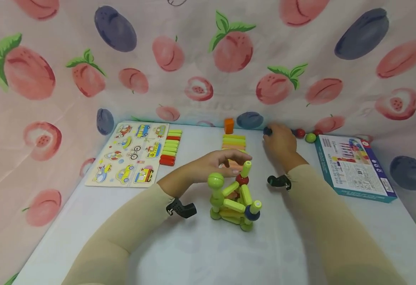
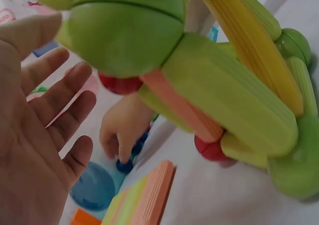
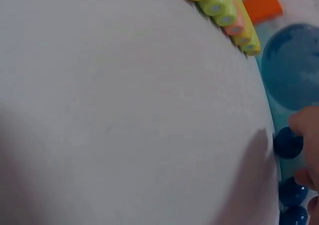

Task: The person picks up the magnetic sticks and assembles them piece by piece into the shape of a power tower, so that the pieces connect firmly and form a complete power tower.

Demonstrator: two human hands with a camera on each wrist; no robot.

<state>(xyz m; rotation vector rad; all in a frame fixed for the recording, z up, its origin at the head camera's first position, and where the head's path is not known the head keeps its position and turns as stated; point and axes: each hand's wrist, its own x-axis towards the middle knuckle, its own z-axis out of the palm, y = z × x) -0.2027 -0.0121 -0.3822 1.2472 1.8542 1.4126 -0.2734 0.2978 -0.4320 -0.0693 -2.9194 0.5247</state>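
A magnetic-stick structure [image 1: 234, 202] of lime, yellow and peach sticks joined by balls stands on the table, with a large green ball [image 2: 127, 33] close to the left wrist camera. Just behind it is my left hand [image 1: 219, 163], palm and slightly bent fingers apart from one another, nothing held in them. The thumb tip is right at the structure's edge in the left wrist view. Farther off, my right hand [image 1: 280, 142] reaches the back edge of the table. Its thumb and finger come around a dark blue ball [image 3: 288, 143], with more blue balls [image 3: 293, 191] lined up beside it.
A row of colored sticks [image 1: 234, 141] lies behind the structure, near an orange block [image 1: 229, 126]. Picture board [image 1: 129, 152] and red and green sticks [image 1: 170, 146] lie left. Red balls [image 1: 300, 133], a green ball [image 1: 311, 137] and a toy box [image 1: 357, 166] are right.
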